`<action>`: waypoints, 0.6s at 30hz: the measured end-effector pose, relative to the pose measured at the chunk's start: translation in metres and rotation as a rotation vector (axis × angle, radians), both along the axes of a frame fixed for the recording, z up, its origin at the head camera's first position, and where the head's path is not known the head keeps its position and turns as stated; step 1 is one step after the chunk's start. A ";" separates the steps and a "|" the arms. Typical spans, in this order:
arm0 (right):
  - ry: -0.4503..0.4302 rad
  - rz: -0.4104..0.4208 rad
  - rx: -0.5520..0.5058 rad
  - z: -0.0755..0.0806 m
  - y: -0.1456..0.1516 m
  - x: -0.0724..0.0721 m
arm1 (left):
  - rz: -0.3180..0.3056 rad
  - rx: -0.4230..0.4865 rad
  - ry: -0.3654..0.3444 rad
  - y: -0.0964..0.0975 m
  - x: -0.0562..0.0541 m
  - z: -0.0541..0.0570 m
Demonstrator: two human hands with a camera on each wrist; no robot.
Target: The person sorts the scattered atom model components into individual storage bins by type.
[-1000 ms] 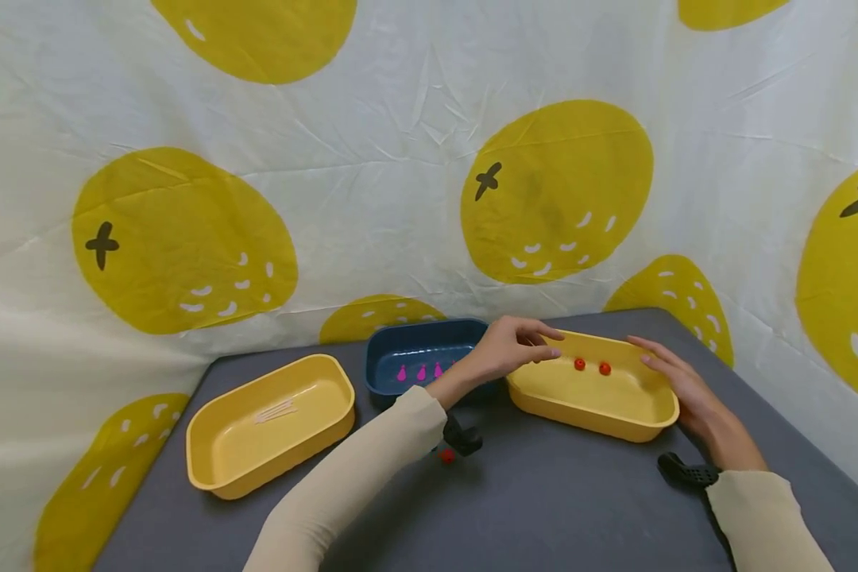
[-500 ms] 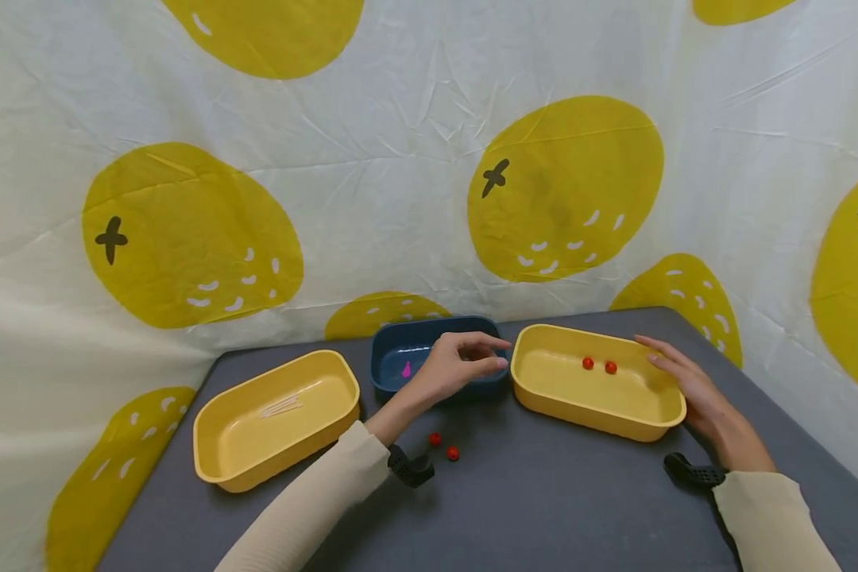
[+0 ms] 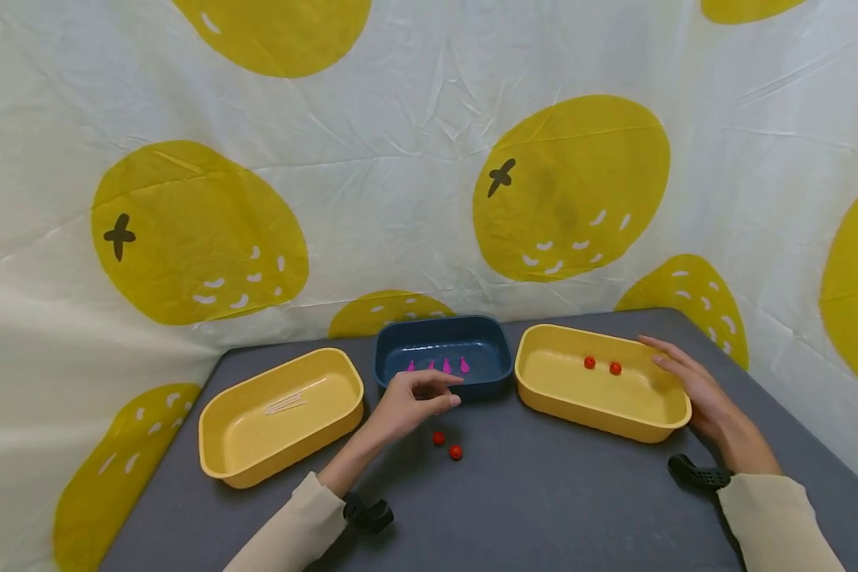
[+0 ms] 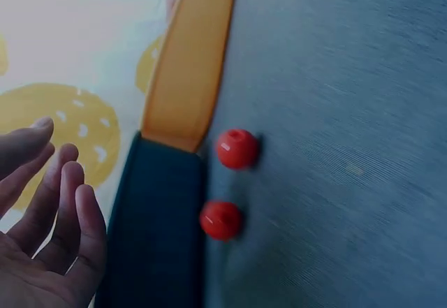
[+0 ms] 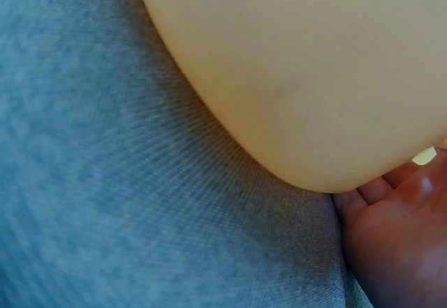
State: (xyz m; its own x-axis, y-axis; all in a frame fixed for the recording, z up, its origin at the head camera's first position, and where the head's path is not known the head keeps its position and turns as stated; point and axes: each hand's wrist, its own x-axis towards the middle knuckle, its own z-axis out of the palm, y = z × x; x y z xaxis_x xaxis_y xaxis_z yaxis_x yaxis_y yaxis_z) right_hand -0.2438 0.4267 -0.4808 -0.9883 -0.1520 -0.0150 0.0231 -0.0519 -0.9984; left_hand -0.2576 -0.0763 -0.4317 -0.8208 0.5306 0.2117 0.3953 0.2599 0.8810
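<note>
My left hand (image 3: 411, 405) hovers in front of the dark blue bin (image 3: 436, 327), its fingers loosely bent with nothing between them and the thumb. Several small pink pieces (image 3: 446, 365) lie in that bin. Just right of and below the hand, two red beads (image 3: 439, 438) sit on the table; the left wrist view shows a hole in the upper bead (image 4: 237, 149). My right hand (image 3: 711, 405) holds the right end of the right yellow bin (image 3: 586, 413), thumb over the rim and fingers along the outside. Two more red beads (image 3: 616, 369) lie inside it.
A second yellow bin (image 3: 286, 449) stands at the left with several thin pale sticks (image 3: 286, 403) in it. Grey cloth covers the table (image 3: 543, 500). Behind it hangs a white curtain (image 3: 372, 214) with yellow fruit prints.
My left hand has drawn back left and down from the right yellow bin, past the blue bin, uncovering the pink pieces and both table beads. The right hand keeps its place on the bin.
</note>
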 end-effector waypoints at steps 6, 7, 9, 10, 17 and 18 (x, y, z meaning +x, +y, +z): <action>0.021 0.016 -0.022 0.000 0.001 0.001 | 0.023 -0.065 0.008 -0.019 0.003 -0.020; 0.026 0.022 -0.028 -0.001 0.001 0.001 | 0.030 -0.075 0.010 -0.021 0.003 -0.023; 0.031 0.034 -0.040 -0.001 0.000 0.001 | 0.043 -0.090 0.011 -0.025 0.003 -0.028; 0.033 0.040 -0.041 -0.001 0.000 0.000 | 0.048 -0.095 0.008 -0.026 0.003 -0.030; 0.041 0.032 -0.037 -0.001 0.000 0.000 | 0.041 -0.096 -0.064 -0.030 0.001 -0.041; 0.042 0.032 -0.037 -0.001 0.000 0.000 | 0.040 -0.095 -0.078 -0.031 0.000 -0.042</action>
